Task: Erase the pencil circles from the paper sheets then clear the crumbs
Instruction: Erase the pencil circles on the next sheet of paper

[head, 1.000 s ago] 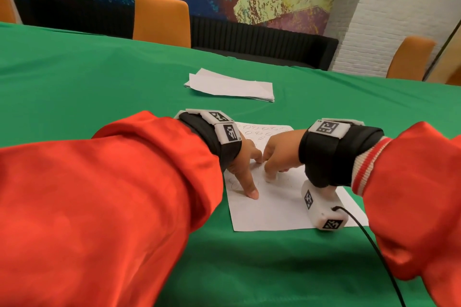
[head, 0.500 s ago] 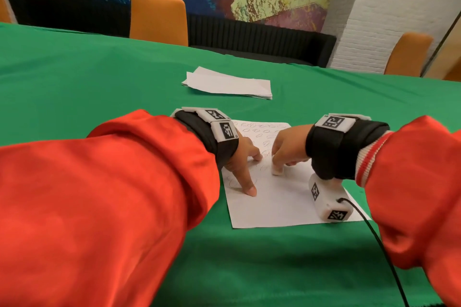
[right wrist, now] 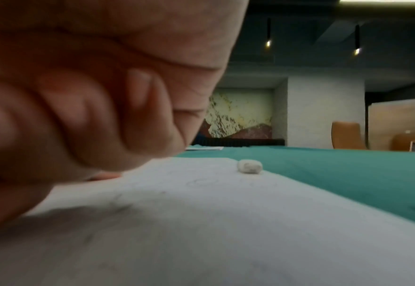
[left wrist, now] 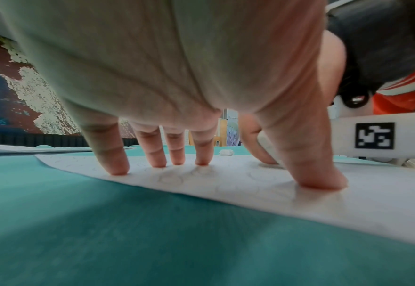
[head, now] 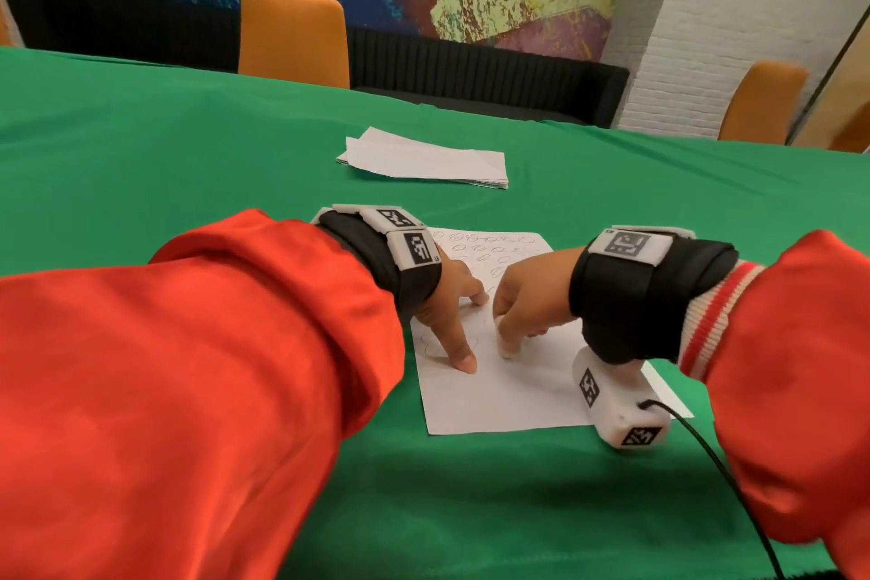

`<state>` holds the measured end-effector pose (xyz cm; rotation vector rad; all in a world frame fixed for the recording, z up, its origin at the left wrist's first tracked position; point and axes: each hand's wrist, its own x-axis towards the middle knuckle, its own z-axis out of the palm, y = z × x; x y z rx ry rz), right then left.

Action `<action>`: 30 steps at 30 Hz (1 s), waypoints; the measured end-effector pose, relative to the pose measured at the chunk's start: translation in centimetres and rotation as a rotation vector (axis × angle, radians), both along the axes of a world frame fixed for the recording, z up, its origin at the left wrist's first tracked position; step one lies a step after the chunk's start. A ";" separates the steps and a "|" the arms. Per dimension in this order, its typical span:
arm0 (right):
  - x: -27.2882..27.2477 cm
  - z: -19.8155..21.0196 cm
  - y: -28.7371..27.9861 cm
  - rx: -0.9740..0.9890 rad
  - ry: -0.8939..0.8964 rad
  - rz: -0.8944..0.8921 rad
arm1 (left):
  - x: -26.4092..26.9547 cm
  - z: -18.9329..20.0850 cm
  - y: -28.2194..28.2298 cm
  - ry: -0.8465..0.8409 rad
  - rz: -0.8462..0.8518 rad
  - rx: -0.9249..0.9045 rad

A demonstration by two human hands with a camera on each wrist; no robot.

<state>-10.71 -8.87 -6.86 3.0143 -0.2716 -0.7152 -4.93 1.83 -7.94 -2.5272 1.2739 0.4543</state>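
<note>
A white paper sheet [head: 508,396] with rows of faint pencil circles lies on the green table [head: 188,165]. My left hand [head: 463,330] holds the sheet's left part down, its straight fingertips [left wrist: 202,160] and thumb spread on the paper. To its right, my right hand [head: 511,325] is curled and pinches a small white eraser [head: 509,348] down onto the middle of the sheet. In the right wrist view the curled fingers [right wrist: 91,125] hide the eraser. A small white lump [right wrist: 249,166] lies at the sheet's far edge, also seen past the left fingers [left wrist: 226,152].
A stack of white paper sheets [head: 423,163] lies farther back on the table. Orange chairs [head: 294,38] [head: 760,104] stand at the far edge. A black cable [head: 706,452] trails from the white camera box [head: 616,405] under my right wrist.
My right hand slid the eraser a little away across the sheet, then back toward me. The left hand has kept pressing the paper in the same spot.
</note>
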 end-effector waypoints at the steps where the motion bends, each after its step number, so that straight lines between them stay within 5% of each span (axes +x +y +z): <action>1: 0.0 0.1 0.0 -0.006 0.003 -0.002 | 0.0 0.0 0.0 0.002 0.001 -0.001; 11: -0.3 -0.3 1.0 0.031 -0.020 0.045 | -0.1 0.0 0.0 -0.002 -0.006 0.006; 30: 0.1 -0.2 0.2 -0.241 -0.117 0.146 | 1.3 0.5 1.8 0.067 0.045 0.022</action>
